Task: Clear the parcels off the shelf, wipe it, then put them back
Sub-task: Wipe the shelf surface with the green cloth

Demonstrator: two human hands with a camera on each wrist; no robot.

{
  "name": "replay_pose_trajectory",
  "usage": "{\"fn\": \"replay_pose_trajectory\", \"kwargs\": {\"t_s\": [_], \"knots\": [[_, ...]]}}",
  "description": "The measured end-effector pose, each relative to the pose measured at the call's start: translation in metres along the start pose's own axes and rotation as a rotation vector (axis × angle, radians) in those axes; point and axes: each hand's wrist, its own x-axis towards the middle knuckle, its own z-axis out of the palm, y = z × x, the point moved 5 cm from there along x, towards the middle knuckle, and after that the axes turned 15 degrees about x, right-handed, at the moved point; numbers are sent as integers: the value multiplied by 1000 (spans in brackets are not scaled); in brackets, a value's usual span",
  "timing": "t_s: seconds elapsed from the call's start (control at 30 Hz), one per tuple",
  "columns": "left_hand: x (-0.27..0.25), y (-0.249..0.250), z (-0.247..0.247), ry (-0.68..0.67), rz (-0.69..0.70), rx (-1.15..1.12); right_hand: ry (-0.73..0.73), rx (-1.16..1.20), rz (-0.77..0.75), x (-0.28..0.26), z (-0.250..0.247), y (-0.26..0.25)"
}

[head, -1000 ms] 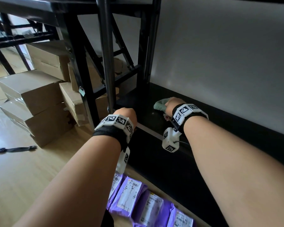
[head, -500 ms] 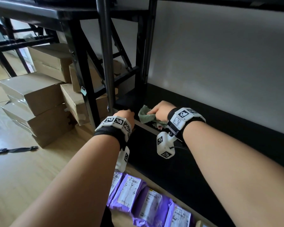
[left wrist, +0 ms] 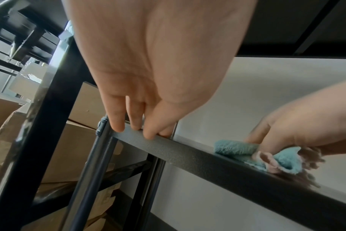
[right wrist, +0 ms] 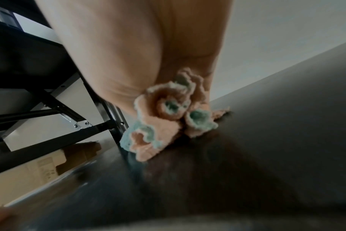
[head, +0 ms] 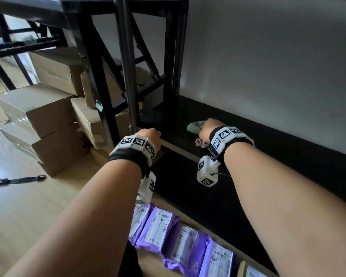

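The black shelf (head: 268, 156) is bare, with a white wall behind it. My right hand (head: 210, 127) grips a bunched teal and peach cloth (head: 195, 126) and presses it on the shelf near its left end; the cloth (right wrist: 164, 118) bulges out under my palm in the right wrist view. My left hand (head: 148, 136) rests on the shelf's front rail (left wrist: 188, 150) by the upright post, fingers (left wrist: 117, 118) draped over the edge. Several purple parcels (head: 168, 232) with white labels lie in a row on the floor below the shelf.
Stacked cardboard boxes (head: 40, 116) stand on the wooden floor to the left, beside and under the black rack posts (head: 128, 66). A black strap (head: 18, 179) lies on the floor at far left. An upper shelf board hangs overhead.
My right hand has slid the cloth from the front rail toward the back of the shelf and a little right. The left hand stays on the rail.
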Motion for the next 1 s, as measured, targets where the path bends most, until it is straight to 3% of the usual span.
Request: {"fn": "replay_pose_trajectory", "kwargs": {"t_s": [0.17,0.3,0.43,0.57,0.63,0.87,1.0], "knots": [[-10,3,-3,-18,-12,-33,33,-243,-6,-32,18,-18],[-18,-1,-4,24,-39,-148,4,-356,-125,-41,41,-24],[-26,-8,1,26,-78,-263,-22,-276,-169,-45,33,-20],[-28,-12,10,-14,-66,-298,175,-143,-87,-44,-5,0],[-28,-12,16,-14,-63,-310,193,-78,-43,-48,-14,12],[-29,-26,16,106,-186,-425,115,-194,-65,-45,29,-12],[-28,-35,21,175,-220,-453,98,-200,-168,-43,47,-28]]}}
